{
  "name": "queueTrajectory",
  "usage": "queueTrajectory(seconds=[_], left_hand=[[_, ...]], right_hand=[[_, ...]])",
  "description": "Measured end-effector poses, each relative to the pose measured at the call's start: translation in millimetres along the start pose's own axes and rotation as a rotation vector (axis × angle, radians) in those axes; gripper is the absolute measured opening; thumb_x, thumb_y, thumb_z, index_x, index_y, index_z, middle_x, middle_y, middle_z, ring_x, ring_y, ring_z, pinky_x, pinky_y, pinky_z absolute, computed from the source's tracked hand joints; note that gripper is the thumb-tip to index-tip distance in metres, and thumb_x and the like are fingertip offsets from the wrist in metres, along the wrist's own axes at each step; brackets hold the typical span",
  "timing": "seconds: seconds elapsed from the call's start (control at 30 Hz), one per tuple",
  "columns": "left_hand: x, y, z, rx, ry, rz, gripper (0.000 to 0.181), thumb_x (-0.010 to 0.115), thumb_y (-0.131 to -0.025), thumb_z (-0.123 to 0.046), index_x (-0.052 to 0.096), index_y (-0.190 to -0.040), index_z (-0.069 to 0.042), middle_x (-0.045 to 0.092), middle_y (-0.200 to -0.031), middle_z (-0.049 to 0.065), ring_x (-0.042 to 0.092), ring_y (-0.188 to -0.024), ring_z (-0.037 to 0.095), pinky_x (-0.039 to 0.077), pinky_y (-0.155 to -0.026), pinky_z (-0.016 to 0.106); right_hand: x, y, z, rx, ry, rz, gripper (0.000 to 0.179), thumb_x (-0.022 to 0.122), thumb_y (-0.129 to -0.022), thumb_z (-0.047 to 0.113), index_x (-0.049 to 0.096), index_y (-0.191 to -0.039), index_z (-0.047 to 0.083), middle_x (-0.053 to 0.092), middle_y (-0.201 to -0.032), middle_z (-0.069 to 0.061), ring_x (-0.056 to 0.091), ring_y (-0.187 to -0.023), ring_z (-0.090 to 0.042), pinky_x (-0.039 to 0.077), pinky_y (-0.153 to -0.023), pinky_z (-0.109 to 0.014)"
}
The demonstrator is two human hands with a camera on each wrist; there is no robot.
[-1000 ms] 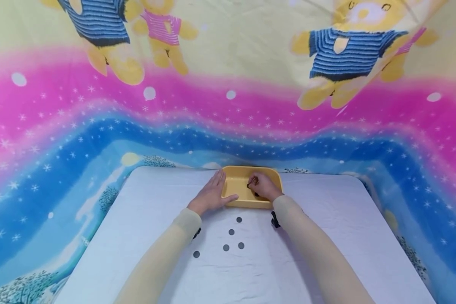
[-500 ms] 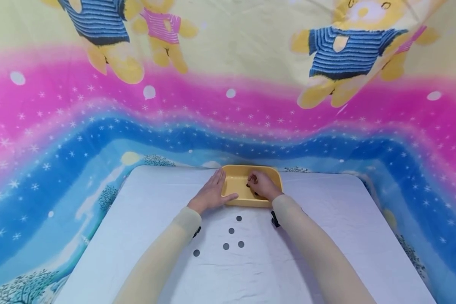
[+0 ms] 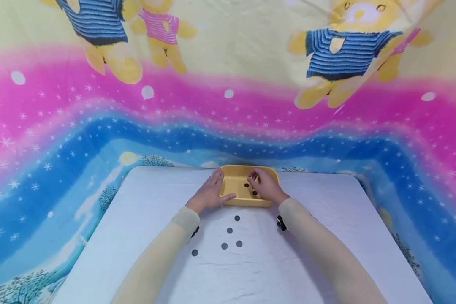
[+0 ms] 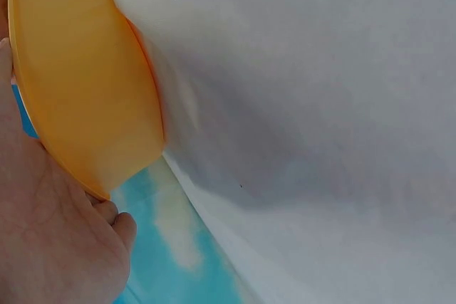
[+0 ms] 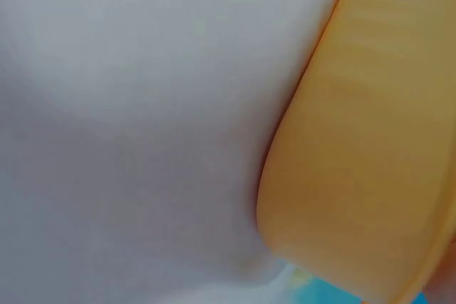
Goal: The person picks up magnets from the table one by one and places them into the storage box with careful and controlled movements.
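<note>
A yellow plastic tray (image 3: pixel 247 202) stands at the back edge of the white-covered table. My left hand (image 3: pixel 207 194) lies against the tray's left side with long, straight fingers, its thumb reaching over the front rim. In the left wrist view, the palm (image 4: pixel 64 226) rests along the tray's rim. Over the tray's right half is my right hand (image 3: pixel 267 185), fingers bent loosely and no object visible in them. One small dark disc (image 3: pixel 246 185) lies on the tray floor just below those fingertips. Another disc (image 3: pixel 255 193) lies beside it, nearer the front wall.
Several dark discs lie on the table in front of the tray, among them a near-left disc (image 3: pixel 195 253) and a disc (image 3: pixel 237 218) close to the tray. A patterned curtain (image 3: pixel 228 114) with bears and snowflakes surrounds the white table (image 3: pixel 152 202).
My right hand's fingers have drawn slightly up and away from the disc under them, which now shows fully on the tray floor. My left hand has stayed on the tray.
</note>
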State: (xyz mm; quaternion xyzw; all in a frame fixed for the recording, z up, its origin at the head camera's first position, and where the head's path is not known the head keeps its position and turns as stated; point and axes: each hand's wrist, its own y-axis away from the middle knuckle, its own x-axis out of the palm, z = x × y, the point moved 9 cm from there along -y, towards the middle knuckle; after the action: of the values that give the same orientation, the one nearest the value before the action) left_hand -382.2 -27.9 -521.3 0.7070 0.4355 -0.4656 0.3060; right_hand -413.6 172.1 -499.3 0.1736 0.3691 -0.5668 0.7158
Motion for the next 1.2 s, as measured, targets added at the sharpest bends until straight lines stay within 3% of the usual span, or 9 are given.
queueTrajectory(seconds=[0.33, 0.63, 0.97, 1.2], left_hand=[[-0.6, 0.0, -1.3, 0.023, -0.023, -0.001, 0.113, 0.045, -0.101, -0.079, 0.006, -0.171, 0.000, -0.005, -0.181, 0.016, -0.001, -0.167, 0.032, 0.010, -0.135, 0.044], [-0.6, 0.4, -1.1, 0.022, -0.035, 0.000, 0.117, 0.041, -0.099, -0.085, 0.005, -0.171, -0.001, -0.006, -0.181, 0.015, -0.001, -0.167, 0.032, 0.009, -0.135, 0.044], [2.3, -2.6, 1.4, 0.006, -0.018, 0.010, 0.115, 0.044, -0.099, -0.082, 0.002, -0.172, -0.003, -0.009, -0.181, 0.012, -0.006, -0.167, 0.027, 0.006, -0.135, 0.042], [1.5, -2.8, 0.9, 0.017, -0.005, -0.010, 0.112, 0.050, -0.101, -0.077, 0.004, -0.172, -0.002, -0.005, -0.181, 0.015, -0.004, -0.167, 0.029, 0.007, -0.134, 0.044]], right_hand=[[-11, 31.9, 26, -0.100, -0.046, 0.018, 0.007, 0.070, -0.106, 0.017, 0.065, -0.111, 0.015, 0.065, -0.096, -0.003, 0.057, -0.074, -0.024, 0.049, -0.064, -0.032], [-14, 62.6, 49, -0.172, -0.046, 0.001, 0.014, 0.075, -0.103, 0.018, 0.069, -0.113, 0.010, 0.065, -0.093, 0.002, 0.056, -0.073, -0.016, 0.050, -0.065, -0.028], [0, 100.0, 62, -0.187, -0.104, 0.032, 0.024, 0.083, -0.096, 0.010, 0.070, -0.115, 0.006, 0.066, -0.094, 0.003, 0.055, -0.073, -0.010, 0.051, -0.064, -0.024], [24, 120.7, 60, -0.177, -0.108, 0.149, 0.027, 0.081, -0.098, 0.016, 0.068, -0.117, 0.002, 0.064, -0.091, 0.006, 0.056, -0.075, -0.010, 0.051, -0.066, -0.024]])
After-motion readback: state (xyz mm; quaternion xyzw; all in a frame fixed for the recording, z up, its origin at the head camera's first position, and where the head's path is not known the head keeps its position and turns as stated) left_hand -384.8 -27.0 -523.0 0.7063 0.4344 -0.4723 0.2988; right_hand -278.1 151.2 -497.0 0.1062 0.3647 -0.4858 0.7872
